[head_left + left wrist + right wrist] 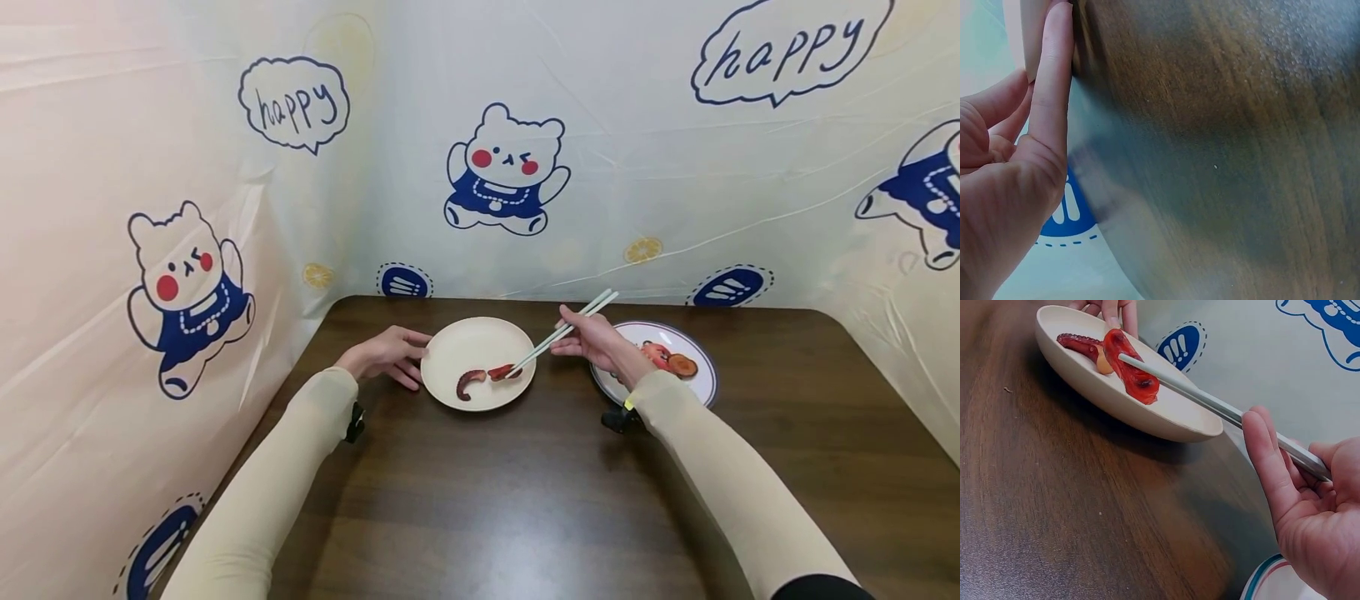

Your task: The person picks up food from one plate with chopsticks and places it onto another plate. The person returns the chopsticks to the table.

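A cream plate (455,352) stands on the table, and my left hand (386,357) holds its left rim. In the left wrist view, the thumb and fingers (1052,81) meet the plate's edge (1032,37). My right hand (596,340) grips a pair of pale chopsticks (564,330), their tips reaching over the plate. At those tips is a glossy red food piece (1129,365); whether it rests on the plate or is slightly raised, I cannot tell. Beside it on the plate lies a curled dark-red octopus tentacle (467,385).
Under my right forearm, a white plate with a dark rim (705,389) holds several food pieces, among them a brown round slice (682,365). The brown wooden table (480,492) is enclosed by a printed cloth (637,175) at the back and sides.
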A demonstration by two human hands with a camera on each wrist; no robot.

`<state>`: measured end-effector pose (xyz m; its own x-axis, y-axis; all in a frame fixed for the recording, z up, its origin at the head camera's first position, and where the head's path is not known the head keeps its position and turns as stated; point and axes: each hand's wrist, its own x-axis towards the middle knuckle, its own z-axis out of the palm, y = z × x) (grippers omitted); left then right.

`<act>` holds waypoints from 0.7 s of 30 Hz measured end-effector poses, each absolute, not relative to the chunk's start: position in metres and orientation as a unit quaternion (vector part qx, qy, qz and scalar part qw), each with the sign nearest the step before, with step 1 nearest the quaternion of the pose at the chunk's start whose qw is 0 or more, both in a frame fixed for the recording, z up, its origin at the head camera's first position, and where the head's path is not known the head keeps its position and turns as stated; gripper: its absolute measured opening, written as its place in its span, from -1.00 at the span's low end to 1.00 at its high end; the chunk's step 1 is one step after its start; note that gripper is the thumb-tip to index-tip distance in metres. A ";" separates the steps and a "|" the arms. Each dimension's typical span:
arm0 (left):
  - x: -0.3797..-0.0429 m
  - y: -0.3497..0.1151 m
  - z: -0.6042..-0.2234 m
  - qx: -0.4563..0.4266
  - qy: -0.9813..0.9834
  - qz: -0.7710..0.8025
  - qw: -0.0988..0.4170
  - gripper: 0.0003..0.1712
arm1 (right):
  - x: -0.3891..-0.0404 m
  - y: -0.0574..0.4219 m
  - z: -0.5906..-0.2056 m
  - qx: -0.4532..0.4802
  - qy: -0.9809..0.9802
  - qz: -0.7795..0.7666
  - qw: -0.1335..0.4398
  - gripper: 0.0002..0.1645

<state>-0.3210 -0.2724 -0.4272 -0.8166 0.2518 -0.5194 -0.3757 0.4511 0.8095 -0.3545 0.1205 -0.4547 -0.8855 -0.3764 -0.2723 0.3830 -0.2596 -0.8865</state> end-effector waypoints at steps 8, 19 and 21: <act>-0.321 -0.273 -0.428 -0.037 0.797 0.522 0.302 -0.37 | -0.355 0.115 -0.457 -0.003 0.569 -0.789 0.234 -0.55; -0.322 -0.274 -0.429 -0.035 0.794 0.525 0.303 -0.37 | -0.356 0.113 -0.455 -0.001 0.590 -0.774 0.230 -0.55; -0.323 -0.274 -0.429 -0.035 0.795 0.525 0.303 -0.36 | -0.356 0.112 -0.454 -0.001 0.594 -0.771 0.229 -0.55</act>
<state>-0.3226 -0.2741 -0.4286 -0.8138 0.2630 -0.5183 -0.3735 0.4466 0.8130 -0.3565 0.1124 -0.4541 -0.8952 -0.3546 -0.2699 0.3515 -0.1897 -0.9168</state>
